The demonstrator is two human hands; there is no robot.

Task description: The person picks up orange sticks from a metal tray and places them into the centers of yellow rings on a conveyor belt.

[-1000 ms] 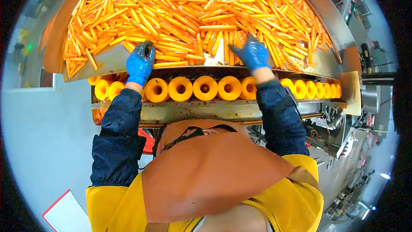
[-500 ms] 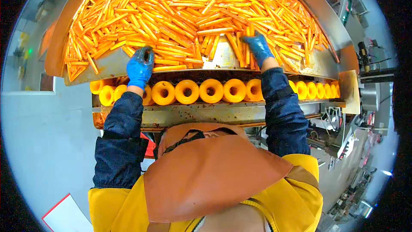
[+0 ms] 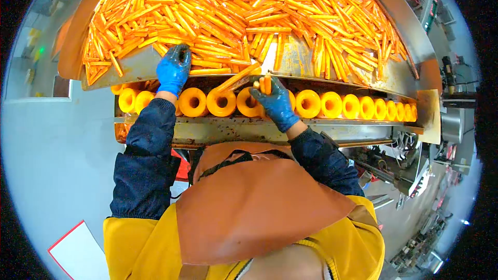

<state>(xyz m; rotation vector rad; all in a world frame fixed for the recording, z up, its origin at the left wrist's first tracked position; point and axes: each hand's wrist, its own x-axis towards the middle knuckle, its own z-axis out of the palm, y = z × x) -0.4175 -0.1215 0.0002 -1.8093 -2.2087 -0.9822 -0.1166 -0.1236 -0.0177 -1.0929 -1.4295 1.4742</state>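
Note:
My left hand (image 3: 175, 71), in a blue glove with dark stained fingers, is curled closed at the front edge of the metal tray (image 3: 140, 66). Whether anything sits inside its fingers is hidden. In front of the tray, my right hand (image 3: 276, 105), gloved the same way, is closed around a few short-looking orange sticks (image 3: 265, 84), whose ends point up. It hovers over the row of yellow funnel-shaped cups (image 3: 307, 103). Left of it, a single orange stick (image 3: 239, 77) slants from the tray's edge down toward a cup's mouth.
A thick heap of orange sticks (image 3: 218, 10) covers most of the tray. Below the cups runs a stained metal rail (image 3: 249, 134). Machinery (image 3: 410, 171) stands to the right, and a white board with a red edge (image 3: 78, 251) is at lower left.
My right hand has moved left and toward me from the tray to the cups, carrying sticks out of the heap. My left hand stays closed in nearly the same place.

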